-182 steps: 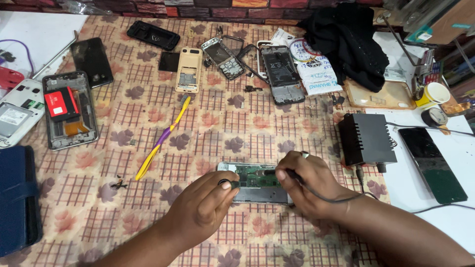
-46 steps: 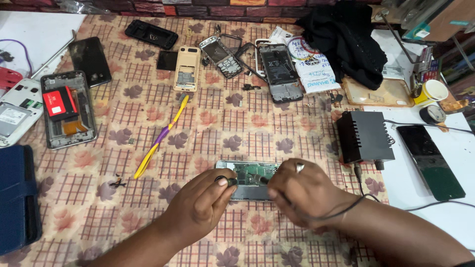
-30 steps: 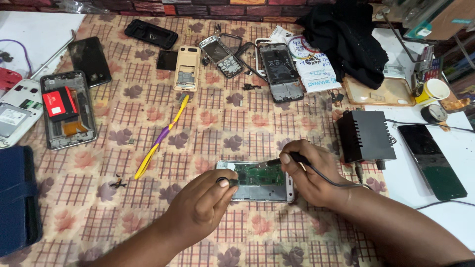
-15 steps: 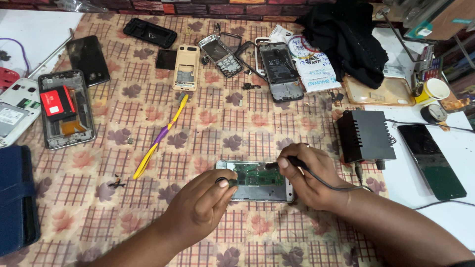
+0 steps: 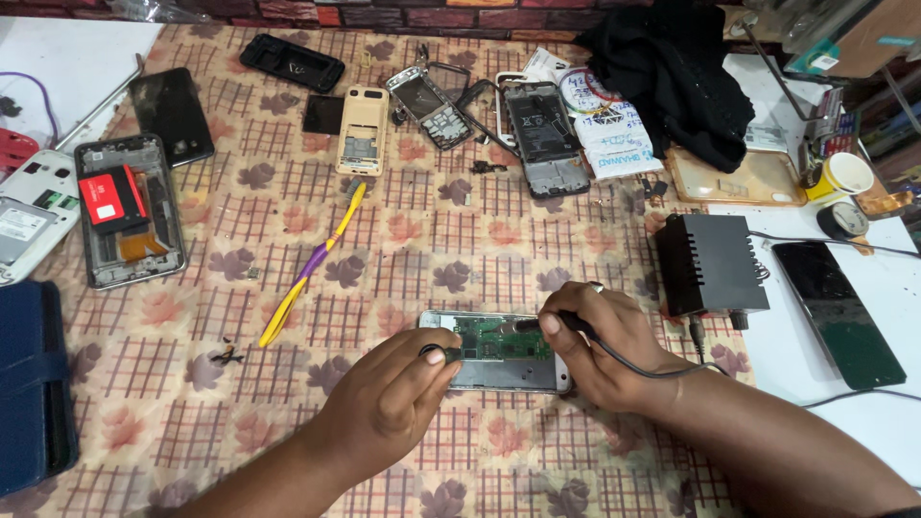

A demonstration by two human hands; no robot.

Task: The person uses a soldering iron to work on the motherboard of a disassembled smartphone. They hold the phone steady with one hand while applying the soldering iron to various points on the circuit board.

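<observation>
While work is done at centre-bottom of the patterned cloth (image 5: 288,403), items are noted L to R: blue case (image 5: 34,384) at far L edge, opened phone w/ red battery (image 5: 125,221), yellow-purple tool (image 5: 312,264). L hand (image 5: 389,403) is curled, thumb and forefinger pinched on the L end of the phone board (image 5: 499,350), which is lying flat on the cloth between both hands. R hand (image 5: 600,345) is closed round a corded iron (image 5: 561,323), tip resting on the board's top edge. Black box (image 5: 710,264) is seen just R, dark phone (image 5: 839,312) beyond.
</observation>
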